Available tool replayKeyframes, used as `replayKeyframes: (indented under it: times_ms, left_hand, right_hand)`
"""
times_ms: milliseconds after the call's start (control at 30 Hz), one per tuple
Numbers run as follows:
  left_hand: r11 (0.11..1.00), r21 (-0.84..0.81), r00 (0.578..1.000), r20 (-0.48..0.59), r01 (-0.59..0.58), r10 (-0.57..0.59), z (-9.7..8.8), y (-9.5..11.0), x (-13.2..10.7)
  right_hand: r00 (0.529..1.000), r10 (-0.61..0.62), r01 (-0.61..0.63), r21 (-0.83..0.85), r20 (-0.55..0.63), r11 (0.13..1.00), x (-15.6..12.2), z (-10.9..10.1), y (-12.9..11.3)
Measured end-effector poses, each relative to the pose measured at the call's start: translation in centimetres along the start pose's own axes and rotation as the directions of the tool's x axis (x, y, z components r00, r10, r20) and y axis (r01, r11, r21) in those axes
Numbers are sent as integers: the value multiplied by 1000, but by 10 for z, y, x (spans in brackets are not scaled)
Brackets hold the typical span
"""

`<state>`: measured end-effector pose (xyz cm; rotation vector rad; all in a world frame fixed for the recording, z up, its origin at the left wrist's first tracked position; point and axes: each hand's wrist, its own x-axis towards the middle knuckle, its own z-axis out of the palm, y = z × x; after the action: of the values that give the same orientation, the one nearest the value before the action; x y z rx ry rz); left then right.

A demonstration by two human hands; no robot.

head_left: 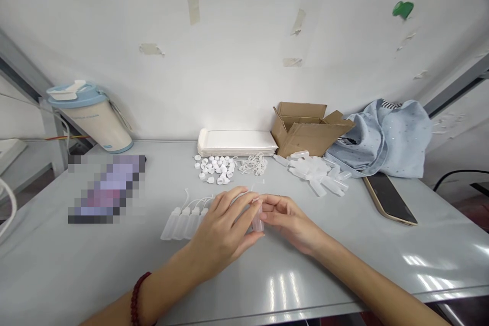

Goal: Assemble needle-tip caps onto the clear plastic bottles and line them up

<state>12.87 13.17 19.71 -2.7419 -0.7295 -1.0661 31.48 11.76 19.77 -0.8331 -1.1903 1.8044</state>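
Observation:
My left hand (223, 232) and my right hand (292, 221) meet at the table's middle, both closed round one small clear plastic bottle (257, 220) held upright between the fingertips. Just left of my left hand lies a row of several finished small bottles (181, 221) with thin tethers. Behind them sits a scatter of white caps (214, 168) and a tangle of white tether loops (255, 164). A heap of empty clear bottles (317, 172) lies to the back right.
A stack of white flat packs (237, 142) rests against the wall, beside an open cardboard box (305, 127). Blue cloth (385, 135) and a phone (387, 197) lie on the right. A blue-lidded jug (93, 114) stands back left of the grey table (344, 260).

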Motion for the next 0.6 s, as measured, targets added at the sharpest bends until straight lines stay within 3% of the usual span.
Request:
replayKeyframes:
  times_ms: [167,300,600]
  left_hand:
    - [1000,-10,1000,29,-1,1,-2,-1,-1]
    - [995,-96,990,143,36,-22,-11,-8,0]
    - [978,-76,887,439,195,-143,-39,-39,-3]
  right_hand:
    - [1000,5,-5,42,10,999,0,-1,1]
    - [999,23,-22,-59,22,998,1,-1,3]
    - [982,-12,-24,-182,-191,983,2,-7,-7]
